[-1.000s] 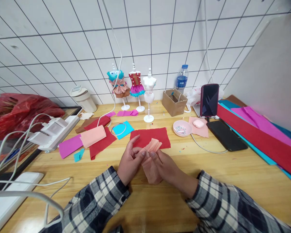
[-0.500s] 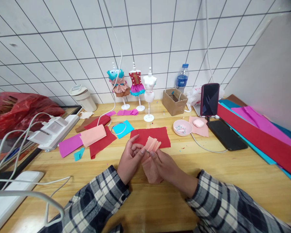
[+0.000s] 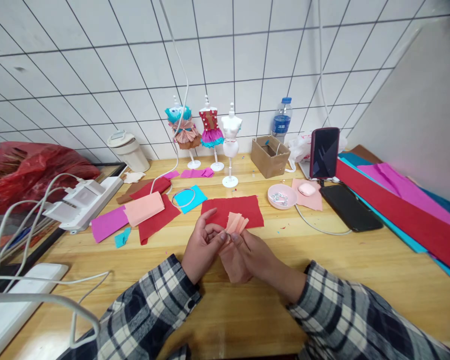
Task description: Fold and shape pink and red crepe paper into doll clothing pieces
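Between my two hands is a piece of peach crepe paper (image 3: 234,262), gathered into small pleats at its upper end and hanging loose below. My left hand (image 3: 203,245) pinches the pleats at their left side with thumb and forefinger. From the right, my right hand (image 3: 257,252) grips the same paper, its thumb pressed over the folds. Just beyond the fingers a dark red paper sheet (image 3: 234,207) lies flat on the table. A bare white mini dress form (image 3: 231,142) stands behind it, beside one in a red and purple dress (image 3: 212,130) and one in blue and peach ruffles (image 3: 183,127).
Left lie a folded peach paper (image 3: 144,207), a purple paper (image 3: 109,223) and a blue paper (image 3: 195,200). A pink dish of pins (image 3: 282,196), a cardboard box (image 3: 270,157) and a phone (image 3: 350,207) are right. Cables (image 3: 60,282) cross the left side.
The hands stay nearly in place. My left thumb and fingertips have shifted slightly right along the pleats, and the pleated top looks a little narrower.
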Available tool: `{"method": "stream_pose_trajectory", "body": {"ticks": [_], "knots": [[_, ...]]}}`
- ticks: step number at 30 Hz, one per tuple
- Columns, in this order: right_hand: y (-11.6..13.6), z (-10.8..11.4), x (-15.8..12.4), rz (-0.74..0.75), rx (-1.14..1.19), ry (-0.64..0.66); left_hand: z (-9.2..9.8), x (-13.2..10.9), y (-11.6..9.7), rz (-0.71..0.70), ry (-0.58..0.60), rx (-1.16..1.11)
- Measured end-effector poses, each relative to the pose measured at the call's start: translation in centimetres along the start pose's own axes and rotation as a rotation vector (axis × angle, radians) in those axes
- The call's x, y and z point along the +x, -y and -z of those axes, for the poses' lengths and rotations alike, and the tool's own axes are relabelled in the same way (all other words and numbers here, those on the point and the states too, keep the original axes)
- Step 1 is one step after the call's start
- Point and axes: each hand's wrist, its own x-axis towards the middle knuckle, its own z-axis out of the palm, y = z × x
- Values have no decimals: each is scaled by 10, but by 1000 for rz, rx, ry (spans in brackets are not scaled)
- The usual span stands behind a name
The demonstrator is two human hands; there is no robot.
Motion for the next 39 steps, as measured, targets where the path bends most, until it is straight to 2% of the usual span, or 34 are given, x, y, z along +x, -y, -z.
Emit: {"method": "stream_pose_trajectory", "body": {"ticks": [14, 19, 22, 25, 27, 29, 32, 34, 36, 37, 38, 39], "knots": [[-1, -1, 0, 21, -18, 2, 1, 0, 0, 11, 11, -18], [-4, 9, 5, 6, 3, -24, 10, 5, -2, -16, -22, 14], [-11, 21, 11, 34, -27, -45, 34, 17, -18, -93, -92, 61], [-16, 29, 14, 56, -43, -56, 75, 34, -39, -259, -297, 52], [-15, 32, 13, 83, -46, -29, 107, 45, -48, -319, -456, 64], [-11, 34, 10, 118, -67, 49, 135, 54, -51, -368, -693, 221], [-1, 42, 4, 191, -72, 285, 164, 63, -47, -379, -870, 362], [5, 49, -1, 226, -28, 512, 172, 65, -43, -366, -896, 457], [9, 55, -4, 251, 7, 676, 171, 64, -40, -366, -884, 583], [10, 56, -5, 261, 2, 688, 167, 63, -40, -378, -874, 661], [11, 56, -6, 269, -27, 634, 162, 61, -40, -399, -865, 741], [11, 56, -5, 265, -80, 519, 155, 59, -40, -426, -855, 818]]}}
